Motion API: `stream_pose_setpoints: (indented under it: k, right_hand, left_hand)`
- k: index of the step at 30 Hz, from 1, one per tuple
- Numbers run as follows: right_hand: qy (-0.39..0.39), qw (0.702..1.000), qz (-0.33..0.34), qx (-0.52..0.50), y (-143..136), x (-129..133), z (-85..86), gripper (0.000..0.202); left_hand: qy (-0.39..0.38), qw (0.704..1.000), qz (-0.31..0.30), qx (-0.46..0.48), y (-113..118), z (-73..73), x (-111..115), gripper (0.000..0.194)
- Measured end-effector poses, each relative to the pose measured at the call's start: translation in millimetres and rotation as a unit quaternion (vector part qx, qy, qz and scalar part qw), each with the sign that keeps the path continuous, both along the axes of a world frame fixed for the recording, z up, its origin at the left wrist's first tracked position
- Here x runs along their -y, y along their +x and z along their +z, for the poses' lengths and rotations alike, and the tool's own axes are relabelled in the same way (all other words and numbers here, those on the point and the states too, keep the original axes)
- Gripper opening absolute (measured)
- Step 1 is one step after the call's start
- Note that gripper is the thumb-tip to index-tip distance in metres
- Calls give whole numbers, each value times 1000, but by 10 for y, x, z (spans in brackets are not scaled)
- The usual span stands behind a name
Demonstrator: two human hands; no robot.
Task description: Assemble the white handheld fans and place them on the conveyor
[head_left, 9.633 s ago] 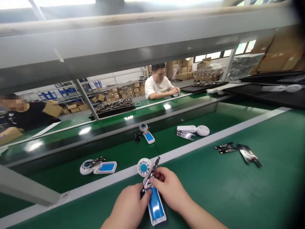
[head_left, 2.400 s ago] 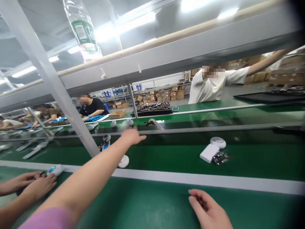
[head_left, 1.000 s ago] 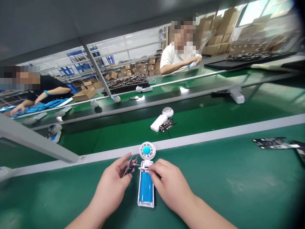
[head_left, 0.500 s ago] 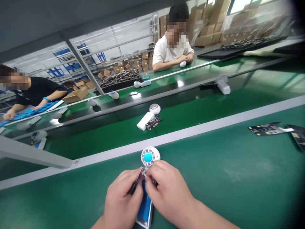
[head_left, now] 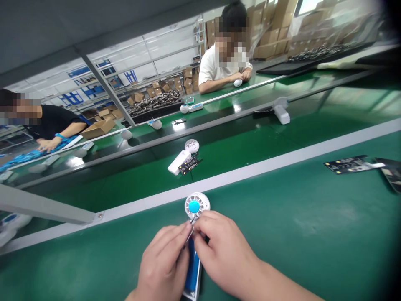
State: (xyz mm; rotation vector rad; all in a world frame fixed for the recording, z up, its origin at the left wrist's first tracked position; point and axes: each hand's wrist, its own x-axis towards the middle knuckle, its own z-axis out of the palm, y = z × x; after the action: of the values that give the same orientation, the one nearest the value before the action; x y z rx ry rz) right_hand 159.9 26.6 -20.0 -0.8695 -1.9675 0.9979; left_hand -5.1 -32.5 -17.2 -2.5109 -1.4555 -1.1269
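Note:
A white fan housing (head_left: 205, 202) with a bright blue round centre lies on the green bench; a blue battery (head_left: 192, 267) shows in its white handle, below and between my hands. My left hand (head_left: 166, 259) is closed with thumb and fingers pressed together at the neck of the fan, mostly hiding the dark circuit board it grips. Close beside it, my right hand (head_left: 224, 248) pinches at the same neck, where thin wires show between the two hands. What its fingertips hold is too small to make out.
Black circuit boards (head_left: 346, 164) lie at the right on the bench (head_left: 297, 225). Beyond the grey rail (head_left: 238, 175), a belt carries a white fan part (head_left: 179, 162) with a board, and another white fan (head_left: 282, 113). Two people work across the line.
The parts on the near belt have shifted left. My left hand has turned slightly, covering more of the board. The person at far left has moved a hand over the blue pieces.

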Motion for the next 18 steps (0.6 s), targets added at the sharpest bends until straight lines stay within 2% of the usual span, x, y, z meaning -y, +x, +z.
stream_pose_setpoints:
  k: [10, 12, 13, 15, 17, 18]
  right_hand:
    - [25, 998, -24, 43, -34, 44, 3, 18]
    - [17, 998, -33, 56, -50, 37, 9, 21]
    - [10, 997, -37, 61, -57, 27, 8, 23]
    - [-5, 997, -48, 61, -60, -5, -3, 20]
    - [-13, 996, -67, 51, -46, -46, -25, 12]
    - [-14, 996, -77, 48, -33, -67, -35, 19]
  left_hand:
    - [-12, 1000, -26, 3, -8, -14, 25, 55]
    - [-23, 999, -22, 24, 10, -26, 20, 51]
    - [-48, 998, 1, 42, -8, -25, 4, 44]
    - [-141, 980, 118, 81, -143, 24, -74, 26]
    - [-221, 930, 276, 99, -431, 178, -230, 22]
    - [-231, 906, 342, 94, -616, 302, -336, 27]
